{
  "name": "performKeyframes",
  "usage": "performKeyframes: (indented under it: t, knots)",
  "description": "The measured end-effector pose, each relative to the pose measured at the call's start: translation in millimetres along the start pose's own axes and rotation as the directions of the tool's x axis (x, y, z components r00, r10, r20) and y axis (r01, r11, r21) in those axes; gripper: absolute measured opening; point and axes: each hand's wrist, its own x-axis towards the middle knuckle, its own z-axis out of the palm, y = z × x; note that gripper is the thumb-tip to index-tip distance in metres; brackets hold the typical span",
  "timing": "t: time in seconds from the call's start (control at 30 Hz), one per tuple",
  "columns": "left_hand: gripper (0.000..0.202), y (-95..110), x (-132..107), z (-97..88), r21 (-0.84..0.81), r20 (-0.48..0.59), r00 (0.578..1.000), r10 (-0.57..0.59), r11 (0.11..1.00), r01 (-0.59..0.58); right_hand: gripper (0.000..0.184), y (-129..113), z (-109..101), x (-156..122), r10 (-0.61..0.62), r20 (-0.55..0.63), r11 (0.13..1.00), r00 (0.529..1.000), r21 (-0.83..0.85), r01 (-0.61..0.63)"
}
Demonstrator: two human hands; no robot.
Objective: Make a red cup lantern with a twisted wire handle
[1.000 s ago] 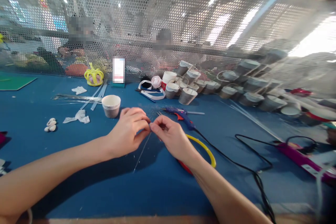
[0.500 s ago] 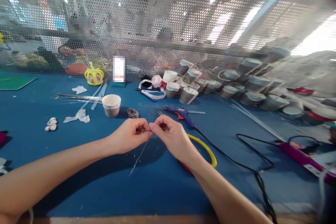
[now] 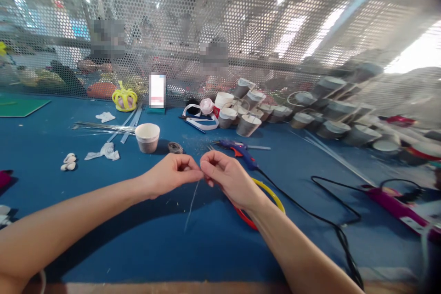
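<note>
Above the middle of the blue table, my left hand point(image 3: 174, 175) and my right hand point(image 3: 227, 177) meet fingertip to fingertip, each closed in a pinch. A thin whitish strand point(image 3: 191, 206) dangles from where they meet; whether it is thread or fine wire I cannot tell. Its upper end is hidden between the fingers. Under my right wrist lies a tool with one yellow handle point(image 3: 274, 193) and one red handle point(image 3: 245, 218), its middle covered by the hand. Just behind my right hand rests a blue glue gun point(image 3: 243, 150).
A small grey-white pot point(image 3: 147, 138), a coil of cord point(image 3: 175, 148) and thin wires point(image 3: 99, 127) lie beyond my hands. Several grey pots point(image 3: 248, 125) line the back by a perforated screen. Black cable point(image 3: 299, 206) runs right to a purple power strip point(image 3: 389, 209).
My hands have shifted slightly right, still pinched together. The dangling strand has swung right and hangs steeper. More of the red handle shows.
</note>
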Motion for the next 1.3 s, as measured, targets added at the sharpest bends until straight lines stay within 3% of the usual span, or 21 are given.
performKeyframes:
  t: [0.33,0.63,0.83,1.03,1.13,1.3]
  knots:
    - [0.019,-1,0,-0.4,0.073,-0.038,0.999,0.013,0.997,-0.01,0.026,-1,5,1,-0.024,-0.11,0.99,0.994,-0.142,0.008]
    - [0.022,4,-1,0.1,-0.166,0.029,0.995,-0.096,0.981,0.099,0.022,-3,2,0,-0.021,0.023,0.999,1.0,0.031,0.02]
    - [0.023,1,1,-1.1,-0.01,0.005,0.999,-0.035,0.999,0.035,0.026,2,4,1,-0.018,-0.07,1.0,0.997,-0.019,0.017]
    - [0.02,2,1,1.7,0.013,-0.033,0.999,0.008,1.0,-0.007,0.029,7,11,2,-0.033,-0.187,0.996,0.982,-0.088,0.017]
    - [0.02,1,3,0.4,-0.042,-0.035,0.999,0.004,0.999,-0.006,0.028,8,12,4,-0.048,-0.193,0.997,0.98,-0.061,0.037]
    - [0.027,1,6,-6.9,-0.273,0.028,0.994,-0.104,0.956,0.108,0.025,7,10,7,-0.001,-0.062,0.99,0.998,0.144,0.01]
